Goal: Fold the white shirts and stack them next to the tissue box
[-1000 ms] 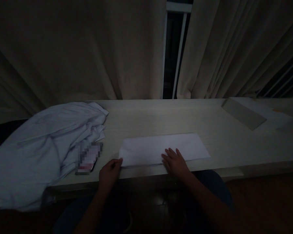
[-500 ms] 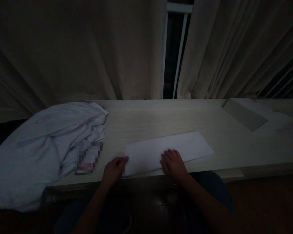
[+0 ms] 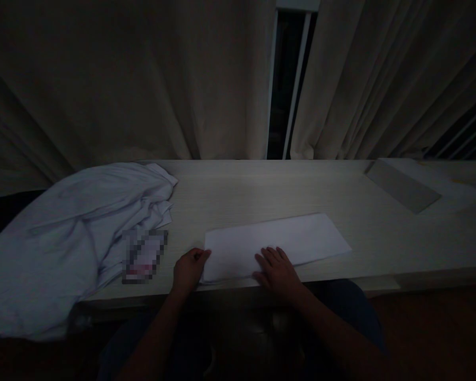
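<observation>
Near the front edge of the pale desk [image 3: 262,190], the long white paper [image 3: 293,235] is best held flat, with its edges kept aligned and pressure applied evenly. By that desk edge, it is pressed by the loosely spread right hand [image 3: 277,272], nothing being gripped, while its left end appears pinched by the left hand [image 3: 188,270], thumb against curled fingers.

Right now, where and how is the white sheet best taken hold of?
Probably a thin pinch on the short right edge of the white sheet, from the right: it lies flat and that end is uncovered, while the left hand is at its left edge and the right hand rests on its near side.
</observation>
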### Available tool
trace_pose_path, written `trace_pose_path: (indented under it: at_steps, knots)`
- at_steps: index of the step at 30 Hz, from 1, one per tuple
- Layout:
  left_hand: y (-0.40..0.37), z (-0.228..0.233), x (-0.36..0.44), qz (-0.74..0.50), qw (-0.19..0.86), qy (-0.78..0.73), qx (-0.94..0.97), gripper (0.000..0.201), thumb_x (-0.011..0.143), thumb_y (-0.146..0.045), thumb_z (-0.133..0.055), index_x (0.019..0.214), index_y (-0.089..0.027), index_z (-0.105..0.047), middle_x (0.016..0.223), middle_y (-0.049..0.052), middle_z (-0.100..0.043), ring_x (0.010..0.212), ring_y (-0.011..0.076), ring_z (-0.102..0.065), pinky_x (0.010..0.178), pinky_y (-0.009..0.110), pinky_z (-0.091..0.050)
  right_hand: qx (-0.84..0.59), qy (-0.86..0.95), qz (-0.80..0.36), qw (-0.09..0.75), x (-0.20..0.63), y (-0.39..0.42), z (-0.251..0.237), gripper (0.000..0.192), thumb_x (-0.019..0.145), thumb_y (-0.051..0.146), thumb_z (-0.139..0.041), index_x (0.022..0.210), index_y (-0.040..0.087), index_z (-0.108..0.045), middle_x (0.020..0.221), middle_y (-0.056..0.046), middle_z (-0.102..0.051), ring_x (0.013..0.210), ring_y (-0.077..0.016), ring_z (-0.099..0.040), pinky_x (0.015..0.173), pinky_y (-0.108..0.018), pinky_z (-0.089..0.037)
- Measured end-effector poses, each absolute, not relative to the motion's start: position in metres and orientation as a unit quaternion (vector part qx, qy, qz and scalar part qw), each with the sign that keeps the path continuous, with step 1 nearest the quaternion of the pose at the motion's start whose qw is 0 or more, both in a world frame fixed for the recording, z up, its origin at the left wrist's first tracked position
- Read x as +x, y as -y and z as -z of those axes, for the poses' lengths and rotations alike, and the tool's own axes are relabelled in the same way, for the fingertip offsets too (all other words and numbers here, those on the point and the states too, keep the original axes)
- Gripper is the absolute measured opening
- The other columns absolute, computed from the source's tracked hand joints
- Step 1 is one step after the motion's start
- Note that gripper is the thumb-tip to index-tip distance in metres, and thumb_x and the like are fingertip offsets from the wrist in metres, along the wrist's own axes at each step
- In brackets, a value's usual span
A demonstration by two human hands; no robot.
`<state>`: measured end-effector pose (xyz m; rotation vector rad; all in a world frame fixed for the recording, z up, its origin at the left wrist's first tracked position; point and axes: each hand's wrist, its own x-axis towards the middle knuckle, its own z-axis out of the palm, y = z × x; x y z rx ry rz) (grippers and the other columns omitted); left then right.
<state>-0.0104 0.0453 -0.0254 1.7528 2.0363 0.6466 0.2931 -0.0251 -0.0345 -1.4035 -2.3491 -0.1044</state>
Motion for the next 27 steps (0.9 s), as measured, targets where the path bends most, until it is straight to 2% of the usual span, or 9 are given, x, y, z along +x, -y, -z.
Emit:
trace_pose_path:
  at_steps: [5,8,11,17,21,25,27]
  knots:
    - [-0.045,0.034,-0.011,-0.227,0.158,-0.719,0.637,0.041,0.085,-0.06,-0.045,0.083,-0.023,-0.063,0.079,0.003,-0.068,0.072,0.0193,-0.061,0.064,0.028,-0.037,-0.462,0.869,0.025,0.178,0.271,0.032,0.027,0.062,0.096,0.052,-0.044,0.151,0.027,-0.029,0.157,-0.006,-0.028,0.146,-0.0292,-0.018,0.119,-0.056,-0.014]
    - [-0.047,0.038,-0.012,-0.244,0.157,-0.727,0.622,0.034,0.085,-0.054,-0.048,0.087,-0.023,-0.062,0.082,0.002,-0.069,0.075,0.0188,-0.063,0.066,0.027,-0.039,-0.449,0.88,0.001,0.153,0.253,0.038,0.03,0.075,0.092,0.061,-0.047,0.153,0.024,-0.025,0.159,-0.007,-0.021,0.147,-0.0329,-0.012,0.118,-0.06,-0.01]
    - [-0.048,0.039,-0.012,-0.251,0.15,-0.738,0.608,0.03,0.085,-0.05,-0.049,0.091,-0.023,-0.06,0.084,0.003,-0.07,0.077,0.0192,-0.064,0.066,0.027,-0.04,-0.457,0.878,-0.013,0.143,0.244,0.042,0.03,0.077,0.091,0.064,-0.045,0.152,0.021,-0.026,0.159,-0.01,-0.019,0.147,-0.0356,-0.009,0.117,-0.062,-0.009]
    - [-0.043,0.036,-0.011,-0.255,0.133,-0.736,0.613,0.03,0.086,-0.051,-0.047,0.089,-0.023,-0.058,0.083,0.003,-0.07,0.076,0.0197,-0.065,0.066,0.028,-0.041,-0.443,0.881,-0.016,0.164,0.236,0.041,0.024,0.07,0.094,0.062,-0.04,0.153,0.027,-0.024,0.159,-0.005,-0.019,0.147,-0.0325,-0.011,0.118,-0.059,-0.011]
    - [-0.038,0.035,-0.01,-0.269,0.135,-0.729,0.615,0.031,0.087,-0.052,-0.046,0.089,-0.024,-0.059,0.08,0.001,-0.069,0.074,0.0184,-0.065,0.066,0.027,-0.042,-0.428,0.885,-0.015,0.184,0.2,0.032,0.035,0.072,0.094,0.064,-0.038,0.151,0.022,-0.029,0.159,-0.008,-0.021,0.146,-0.0349,-0.013,0.117,-0.063,-0.012]
    - [-0.034,0.037,-0.006,-0.295,0.126,-0.717,0.619,0.029,0.088,-0.05,-0.045,0.092,-0.024,-0.057,0.08,0.001,-0.069,0.072,0.0181,-0.064,0.066,0.027,-0.042,-0.435,0.877,-0.004,0.204,0.158,0.026,0.048,0.084,0.089,0.064,-0.049,0.15,0.01,-0.03,0.157,-0.015,-0.022,0.146,-0.0378,-0.012,0.117,-0.062,-0.012]
    - [-0.034,0.037,-0.006,-0.301,0.125,-0.712,0.621,0.029,0.088,-0.05,-0.046,0.092,-0.024,-0.057,0.08,0.001,-0.068,0.072,0.0183,-0.065,0.065,0.027,-0.043,-0.448,0.87,0.001,0.208,0.145,0.024,0.053,0.088,0.085,0.062,-0.057,0.15,0.009,-0.03,0.157,-0.017,-0.023,0.145,-0.0403,-0.012,0.116,-0.062,-0.013]
